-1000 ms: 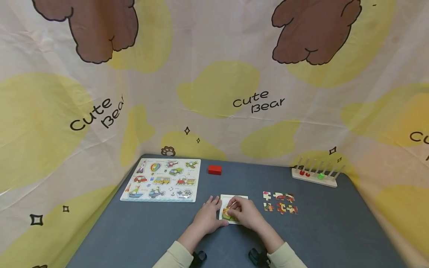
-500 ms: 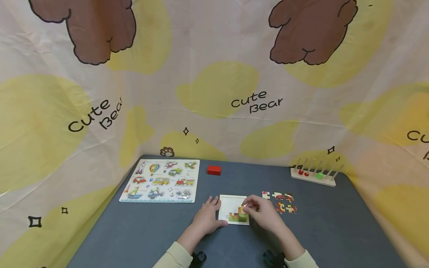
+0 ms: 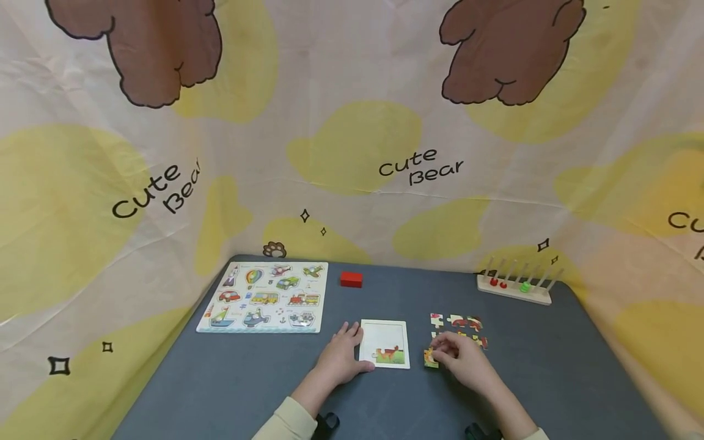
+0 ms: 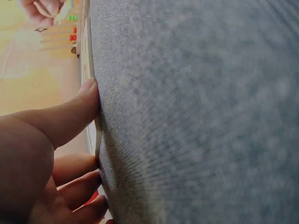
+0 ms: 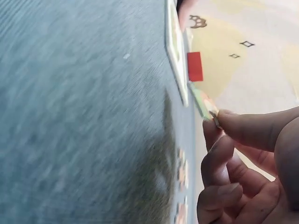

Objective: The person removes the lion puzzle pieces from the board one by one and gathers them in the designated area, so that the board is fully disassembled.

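My right hand [image 3: 467, 362] pinches a jigsaw piece [image 3: 430, 359] between thumb and fingertip, just right of a white puzzle tray [image 3: 383, 335]. In the right wrist view this piece [image 5: 201, 103] stands tilted, with green and orange on its face. Two joined pieces [image 3: 390, 355] lie along the tray's lower right. My left hand [image 3: 341, 357] rests at the tray's left side, its thumb by the lower left corner and its fingers along the edge. Several loose jigsaw pieces [image 3: 456, 321] lie right of the tray; my right hand covers part of the lower row.
A large vehicle picture board [image 3: 264, 298] lies at the back left, with a red block [image 3: 351, 279] to its right. At the back right stands a wooden peg rack [image 3: 514, 289] with red and green beads. A printed cloth [image 3: 352, 153] hangs behind the table.
My right hand has lifted the jigsaw piece from the tray and carried it right, towards the loose pieces. Two joined pieces now show in the tray. My left hand has stayed in place.
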A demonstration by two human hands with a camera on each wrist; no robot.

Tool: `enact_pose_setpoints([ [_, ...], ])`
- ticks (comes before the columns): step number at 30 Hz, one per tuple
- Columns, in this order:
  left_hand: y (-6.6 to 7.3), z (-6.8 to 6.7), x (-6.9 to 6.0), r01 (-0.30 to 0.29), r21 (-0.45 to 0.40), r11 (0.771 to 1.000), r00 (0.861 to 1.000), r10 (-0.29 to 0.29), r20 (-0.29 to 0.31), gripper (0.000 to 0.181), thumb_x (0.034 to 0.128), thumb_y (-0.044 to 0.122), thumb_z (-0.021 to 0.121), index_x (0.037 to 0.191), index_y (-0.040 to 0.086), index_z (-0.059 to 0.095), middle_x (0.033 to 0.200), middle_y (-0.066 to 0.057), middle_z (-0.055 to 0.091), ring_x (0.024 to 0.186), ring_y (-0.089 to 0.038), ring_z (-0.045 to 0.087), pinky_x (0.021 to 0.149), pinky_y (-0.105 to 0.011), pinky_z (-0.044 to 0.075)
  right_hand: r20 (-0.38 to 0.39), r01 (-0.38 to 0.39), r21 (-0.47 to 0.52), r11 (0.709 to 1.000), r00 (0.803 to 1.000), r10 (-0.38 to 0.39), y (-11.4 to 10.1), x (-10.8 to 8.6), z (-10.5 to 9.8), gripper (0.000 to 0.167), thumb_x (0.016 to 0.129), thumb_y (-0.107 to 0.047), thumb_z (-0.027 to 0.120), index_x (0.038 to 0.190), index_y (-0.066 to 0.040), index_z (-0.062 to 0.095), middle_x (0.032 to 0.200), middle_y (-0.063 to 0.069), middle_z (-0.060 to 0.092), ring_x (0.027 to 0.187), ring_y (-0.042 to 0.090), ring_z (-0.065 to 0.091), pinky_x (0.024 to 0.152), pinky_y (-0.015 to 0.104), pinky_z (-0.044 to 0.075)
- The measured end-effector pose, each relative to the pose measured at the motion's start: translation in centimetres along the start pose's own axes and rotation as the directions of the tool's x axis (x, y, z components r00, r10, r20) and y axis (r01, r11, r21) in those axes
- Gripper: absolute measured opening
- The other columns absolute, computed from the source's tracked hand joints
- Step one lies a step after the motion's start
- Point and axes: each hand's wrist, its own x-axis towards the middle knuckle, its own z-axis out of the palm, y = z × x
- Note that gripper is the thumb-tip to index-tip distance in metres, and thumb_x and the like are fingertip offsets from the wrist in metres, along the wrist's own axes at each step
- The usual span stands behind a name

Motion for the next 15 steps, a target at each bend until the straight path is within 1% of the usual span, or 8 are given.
enact_pose_setpoints([
  [4,0.0,-0.1,0.0,0.004,-0.003,1.000,1.000,-0.004,-0.003,0.086,0.0784,0.035,0.087,0.147,0.001,0.050,0.159,-0.016,0.041,0.152,-0.038,0.028,0.118,-0.058,0.032,-0.010,-0.009,-0.043,0.999,1.000,0.008,0.5,-0.1,-0.1,0.011,0.088,-0.011,0.078,0.096,-0.012,0.071,0.077,-0.003,0.065,0.065,0.011,0.054,0.057,0.023,0.046],
  [8,0.0,-0.1,0.0,0.000,0.006,1.000,1.000,0.000,0.000,0.086,0.0783,0.035,0.087,0.147,0.000,0.050,0.158,-0.016,0.042,0.152,-0.038,0.028,0.118,-0.057,0.032,-0.024,-0.004,-0.085,0.996,1.000,0.002,1.0,-0.4,0.1,0.009,0.087,-0.008,0.077,0.094,-0.010,0.071,0.076,-0.004,0.065,0.065,0.009,0.054,0.058,0.023,0.046],
  [12,0.0,0.0,0.1,0.002,0.004,1.000,1.000,-0.002,0.008,0.086,0.0786,0.036,0.087,0.148,0.001,0.049,0.159,-0.015,0.041,0.152,-0.037,0.028,0.119,-0.056,0.031,-0.041,-0.029,-0.110,0.994,0.999,0.025,1.4,-0.5,0.2,0.009,0.088,-0.005,0.076,0.093,-0.010,0.071,0.073,-0.004,0.064,0.063,0.008,0.054,0.057,0.024,0.045],
  [15,0.0,0.0,0.1,0.003,-0.003,1.000,1.000,-0.003,0.007,0.086,0.0784,0.036,0.087,0.148,0.001,0.050,0.159,-0.015,0.041,0.152,-0.037,0.028,0.119,-0.057,0.032,-0.058,-0.045,-0.150,0.988,0.998,0.036,1.4,-0.4,0.1,0.008,0.088,-0.006,0.076,0.092,-0.012,0.071,0.071,-0.005,0.062,0.062,0.008,0.053,0.057,0.024,0.044],
])
